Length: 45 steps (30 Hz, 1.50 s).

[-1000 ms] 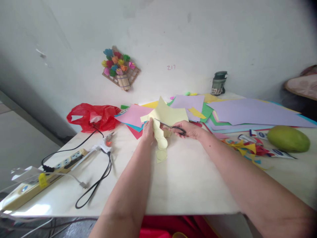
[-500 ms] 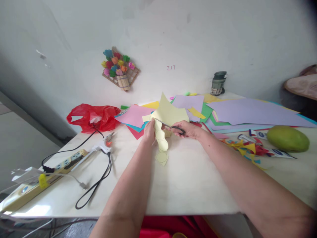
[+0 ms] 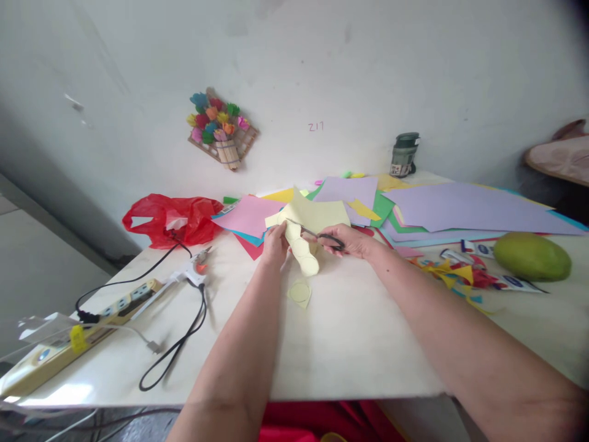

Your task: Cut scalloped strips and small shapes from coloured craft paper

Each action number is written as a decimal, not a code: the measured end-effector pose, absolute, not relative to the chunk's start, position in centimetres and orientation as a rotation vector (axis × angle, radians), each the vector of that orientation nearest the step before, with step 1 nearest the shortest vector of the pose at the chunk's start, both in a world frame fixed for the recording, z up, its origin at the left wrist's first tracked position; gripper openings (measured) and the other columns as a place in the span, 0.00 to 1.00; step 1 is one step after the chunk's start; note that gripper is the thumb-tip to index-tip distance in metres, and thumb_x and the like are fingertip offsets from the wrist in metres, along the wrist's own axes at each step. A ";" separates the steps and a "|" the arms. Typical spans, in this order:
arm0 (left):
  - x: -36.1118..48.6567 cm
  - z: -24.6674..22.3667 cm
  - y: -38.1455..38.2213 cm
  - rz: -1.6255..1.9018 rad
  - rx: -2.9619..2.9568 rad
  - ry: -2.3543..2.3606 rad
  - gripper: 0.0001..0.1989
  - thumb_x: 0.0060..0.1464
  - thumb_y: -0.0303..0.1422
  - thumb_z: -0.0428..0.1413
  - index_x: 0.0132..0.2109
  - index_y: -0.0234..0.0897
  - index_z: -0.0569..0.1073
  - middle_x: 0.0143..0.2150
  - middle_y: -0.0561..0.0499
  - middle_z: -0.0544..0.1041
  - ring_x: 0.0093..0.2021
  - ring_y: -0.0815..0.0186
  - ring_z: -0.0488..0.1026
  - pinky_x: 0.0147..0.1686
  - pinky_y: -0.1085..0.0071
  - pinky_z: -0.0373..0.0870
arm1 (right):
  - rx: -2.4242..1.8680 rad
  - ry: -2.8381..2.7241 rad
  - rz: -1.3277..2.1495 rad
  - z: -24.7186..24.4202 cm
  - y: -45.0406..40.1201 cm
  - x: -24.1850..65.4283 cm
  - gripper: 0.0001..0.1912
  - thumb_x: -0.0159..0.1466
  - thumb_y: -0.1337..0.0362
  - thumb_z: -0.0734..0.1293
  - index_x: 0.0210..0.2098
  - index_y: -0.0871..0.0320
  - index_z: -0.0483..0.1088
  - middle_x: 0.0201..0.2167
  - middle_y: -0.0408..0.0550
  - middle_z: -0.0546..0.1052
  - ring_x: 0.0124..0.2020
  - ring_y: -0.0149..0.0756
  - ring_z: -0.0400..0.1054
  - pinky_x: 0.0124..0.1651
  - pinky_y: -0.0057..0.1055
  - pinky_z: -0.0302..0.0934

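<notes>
My left hand [image 3: 276,243] is closed on a pale yellow sheet of paper [image 3: 319,213], pinching it near its lower left side. From that grip a scalloped strip of joined circles [image 3: 302,250] hangs down toward me. My right hand [image 3: 346,240] is wrapped round the dark handles of a pair of scissors [image 3: 332,242]. The blades point left and meet the paper beside my left fingers. Below the strip, a small loose pale yellow piece with a drawn circle [image 3: 299,293] lies on the table.
Coloured paper sheets [image 3: 460,205] spread along the back. At right lie a green mango-like fruit [image 3: 532,256], glue tubes and paper scraps [image 3: 448,273]. A red plastic bag [image 3: 172,218], a glue gun [image 3: 196,270] with a looped black cord and a power strip [image 3: 83,331] occupy the left.
The sheet's raised corner has dropped lower. The hanging strip has swung a little to the right, and both hands stay nearly in place.
</notes>
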<state>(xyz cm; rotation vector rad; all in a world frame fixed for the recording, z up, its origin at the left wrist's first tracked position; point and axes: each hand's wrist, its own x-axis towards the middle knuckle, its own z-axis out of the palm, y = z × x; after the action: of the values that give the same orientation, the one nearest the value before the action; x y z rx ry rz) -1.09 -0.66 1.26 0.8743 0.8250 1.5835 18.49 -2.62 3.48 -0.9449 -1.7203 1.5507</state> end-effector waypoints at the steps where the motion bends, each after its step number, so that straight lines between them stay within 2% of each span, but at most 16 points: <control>1: -1.1 1.2 -0.7 1.588 0.884 0.825 0.12 0.45 0.36 0.62 0.24 0.36 0.67 0.20 0.52 0.71 0.24 0.65 0.73 0.27 0.69 0.69 | -0.939 -1.709 1.554 3.4 -2.6 18.5 0.13 0.53 0.57 0.68 0.23 0.60 0.66 0.15 0.40 0.65 0.15 0.24 0.53 0.16 0.24 0.45; 3: -1.2 1.2 -0.7 1.581 0.902 0.827 0.14 0.45 0.35 0.62 0.21 0.37 0.65 0.18 0.54 0.69 0.20 0.68 0.68 0.22 0.71 0.65 | -0.924 -1.685 1.565 3.3 -2.5 18.5 0.13 0.53 0.58 0.68 0.21 0.59 0.64 0.15 0.41 0.66 0.15 0.24 0.53 0.16 0.24 0.46; 6: -1.1 1.2 -0.8 1.533 0.945 0.818 0.14 0.45 0.36 0.62 0.21 0.36 0.66 0.21 0.51 0.72 0.20 0.69 0.67 0.19 0.73 0.62 | -0.901 -1.664 1.582 3.2 -2.4 18.5 0.14 0.53 0.59 0.68 0.19 0.58 0.62 0.15 0.41 0.65 0.15 0.24 0.54 0.15 0.24 0.46; 12: -0.6 1.6 -1.4 1.454 0.976 0.756 0.12 0.42 0.37 0.63 0.28 0.31 0.74 0.28 0.44 0.78 0.29 0.63 0.75 0.31 0.69 0.72 | -0.878 -1.680 1.574 3.3 -2.4 18.5 0.10 0.52 0.59 0.69 0.24 0.60 0.67 0.15 0.41 0.67 0.15 0.24 0.55 0.16 0.24 0.47; 16: 0.1 1.7 -1.9 1.439 0.925 0.728 0.11 0.42 0.35 0.64 0.29 0.31 0.75 0.28 0.44 0.79 0.30 0.62 0.76 0.33 0.69 0.73 | -0.851 -1.645 1.546 2.8 -2.1 18.4 0.13 0.51 0.58 0.70 0.28 0.62 0.71 0.17 0.40 0.68 0.16 0.25 0.57 0.17 0.23 0.48; 21: 0.3 1.7 -1.8 1.423 0.872 0.702 0.12 0.43 0.32 0.62 0.37 0.32 0.76 0.34 0.45 0.80 0.33 0.63 0.77 0.34 0.69 0.73 | -0.835 -1.615 1.514 1.6 -1.3 18.4 0.14 0.49 0.59 0.74 0.30 0.62 0.71 0.19 0.38 0.67 0.17 0.23 0.55 0.19 0.24 0.48; 23: 0.0 1.7 -1.5 1.403 0.833 0.730 0.13 0.45 0.35 0.61 0.37 0.32 0.75 0.31 0.46 0.79 0.32 0.63 0.76 0.35 0.69 0.73 | -0.849 -1.596 1.513 1.6 -1.3 18.4 0.16 0.48 0.57 0.74 0.30 0.62 0.71 0.19 0.38 0.67 0.18 0.24 0.55 0.20 0.24 0.48; 25: -0.6 1.8 -1.3 1.414 0.775 0.763 0.16 0.46 0.42 0.60 0.36 0.33 0.74 0.27 0.48 0.76 0.30 0.64 0.76 0.35 0.67 0.73 | -0.868 -1.570 1.515 1.8 -1.5 18.4 0.17 0.48 0.55 0.74 0.30 0.62 0.71 0.20 0.39 0.67 0.20 0.25 0.57 0.22 0.25 0.48; 28: -1.6 2.0 -1.2 1.521 0.754 0.788 0.22 0.45 0.50 0.59 0.36 0.34 0.74 0.28 0.48 0.76 0.28 0.64 0.75 0.36 0.64 0.73 | -0.886 -1.567 1.549 2.5 -2.1 18.4 0.19 0.48 0.53 0.74 0.28 0.62 0.71 0.20 0.39 0.67 0.21 0.26 0.57 0.24 0.26 0.49; 31: -2.1 2.0 -1.2 1.557 0.904 0.873 0.21 0.39 0.46 0.65 0.36 0.35 0.74 0.32 0.48 0.78 0.28 0.64 0.75 0.36 0.64 0.73 | -0.921 -1.575 1.580 3.0 -2.6 18.4 0.18 0.47 0.54 0.74 0.26 0.62 0.70 0.19 0.38 0.66 0.21 0.26 0.56 0.24 0.26 0.49; 34: -2.1 1.8 -1.3 1.508 1.040 0.968 0.21 0.34 0.42 0.68 0.35 0.34 0.76 0.31 0.48 0.78 0.29 0.65 0.75 0.36 0.67 0.72 | -0.960 -1.559 1.590 3.3 -2.9 18.3 0.16 0.45 0.55 0.74 0.25 0.61 0.70 0.19 0.39 0.66 0.21 0.26 0.56 0.23 0.26 0.49; 40: -1.9 1.7 -1.6 1.487 1.096 0.924 0.20 0.36 0.42 0.68 0.34 0.33 0.77 0.33 0.47 0.79 0.32 0.64 0.76 0.38 0.66 0.72 | -0.938 -1.527 1.580 3.3 -2.8 18.1 0.15 0.44 0.56 0.73 0.23 0.60 0.68 0.20 0.39 0.66 0.22 0.27 0.57 0.25 0.26 0.51; 45: -1.6 1.7 -1.8 1.450 1.075 0.940 0.20 0.34 0.42 0.69 0.34 0.33 0.78 0.30 0.47 0.79 0.31 0.61 0.77 0.36 0.66 0.71 | -0.923 -1.545 1.543 2.8 -2.5 18.1 0.16 0.43 0.56 0.74 0.24 0.59 0.68 0.20 0.39 0.66 0.23 0.28 0.56 0.24 0.25 0.50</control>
<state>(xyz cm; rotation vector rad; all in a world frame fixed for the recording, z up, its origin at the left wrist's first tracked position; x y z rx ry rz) -1.65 -1.76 1.66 1.0746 0.9397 1.4496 18.12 -2.52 2.84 -0.9227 -1.5453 1.5435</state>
